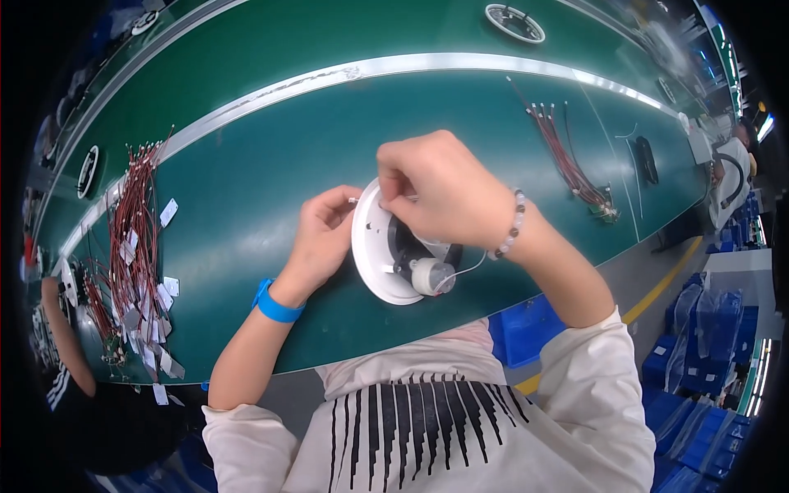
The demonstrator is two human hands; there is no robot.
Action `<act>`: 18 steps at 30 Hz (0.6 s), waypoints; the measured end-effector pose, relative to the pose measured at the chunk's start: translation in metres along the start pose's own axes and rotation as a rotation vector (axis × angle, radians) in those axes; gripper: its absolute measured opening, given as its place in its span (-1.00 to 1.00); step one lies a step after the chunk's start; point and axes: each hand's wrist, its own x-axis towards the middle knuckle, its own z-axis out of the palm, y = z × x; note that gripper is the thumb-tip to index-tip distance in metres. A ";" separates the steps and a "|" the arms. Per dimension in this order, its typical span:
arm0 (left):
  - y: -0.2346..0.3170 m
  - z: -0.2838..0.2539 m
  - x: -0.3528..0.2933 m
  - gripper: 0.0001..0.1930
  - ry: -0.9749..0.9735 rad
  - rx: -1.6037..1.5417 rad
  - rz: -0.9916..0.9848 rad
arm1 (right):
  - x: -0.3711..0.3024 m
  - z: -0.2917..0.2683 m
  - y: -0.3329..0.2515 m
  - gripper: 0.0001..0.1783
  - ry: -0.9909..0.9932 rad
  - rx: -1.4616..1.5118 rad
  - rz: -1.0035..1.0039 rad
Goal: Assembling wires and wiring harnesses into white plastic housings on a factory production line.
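- Centrally, a white round lamp housing point(380, 263) sits tilted on edge on the green belt table point(271, 148), just above the person's chest.
- Left hand point(322, 238): fingers curled against the housing rim at its 9 o'clock side, steadying it; blue wristband point(275, 306) on that wrist.
- Right hand point(444, 193): fingertips pressed together, pinching a small part at the housing's 12 o'clock rim; beaded bracelet point(511, 225) on the wrist.
- A small white cylinder point(431, 275) with a thin white wire lies inside the housing at 4 o'clock.
- Labels: white rectangular tags point(152, 324) hang on the red wire bundle point(131, 238) at 9 o'clock.
- A second red wire harness point(567, 156) lies at 2 o'clock.
- Containers: blue plastic bins point(526, 329) under the table at 4 o'clock; contents cannot be told.
- A white ring point(514, 22) rests at 12 o'clock, well apart.
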 end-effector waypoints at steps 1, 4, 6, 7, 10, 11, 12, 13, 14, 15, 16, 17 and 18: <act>0.000 -0.001 0.001 -0.84 0.016 -0.050 -0.010 | 0.001 0.001 -0.001 -0.92 0.010 0.004 -0.006; 0.000 -0.002 0.003 -0.84 0.021 -0.110 -0.027 | 0.003 0.002 0.000 -0.92 0.020 0.014 -0.004; -0.002 -0.008 0.004 -0.84 0.005 -0.105 -0.034 | 0.005 0.003 -0.001 -0.91 0.021 0.024 -0.001; -0.001 -0.009 0.004 -0.84 0.004 -0.100 -0.055 | 0.007 0.003 -0.002 -0.91 -0.012 0.009 0.001; -0.002 -0.012 0.003 -0.86 0.001 -0.126 -0.073 | 0.009 0.001 0.002 -0.89 -0.045 0.122 0.036; -0.002 -0.014 0.001 -0.87 0.000 -0.156 -0.070 | 0.011 -0.001 0.004 -0.87 -0.047 0.252 0.069; -0.001 -0.014 0.001 -0.88 -0.034 -0.198 -0.054 | 0.013 -0.004 0.013 -0.79 0.005 0.293 0.105; -0.001 -0.014 0.001 -0.88 -0.067 -0.240 -0.036 | 0.014 0.000 0.022 -0.78 0.049 0.542 0.198; -0.004 -0.012 0.004 -0.89 -0.051 -0.246 -0.063 | 0.013 0.004 0.033 -0.76 0.092 0.785 0.295; -0.002 -0.012 0.004 -0.89 -0.038 -0.262 -0.080 | 0.012 0.008 0.041 -0.71 -0.017 0.844 0.376; -0.001 -0.012 0.004 -0.89 -0.024 -0.278 -0.096 | 0.008 0.020 0.047 -0.72 -0.067 0.875 0.411; -0.001 -0.014 0.005 -0.88 0.024 -0.222 -0.110 | 0.002 0.030 0.048 -0.73 -0.120 0.901 0.449; 0.000 -0.017 0.006 -0.88 0.034 -0.223 -0.109 | -0.004 0.031 0.046 -0.76 -0.160 0.942 0.478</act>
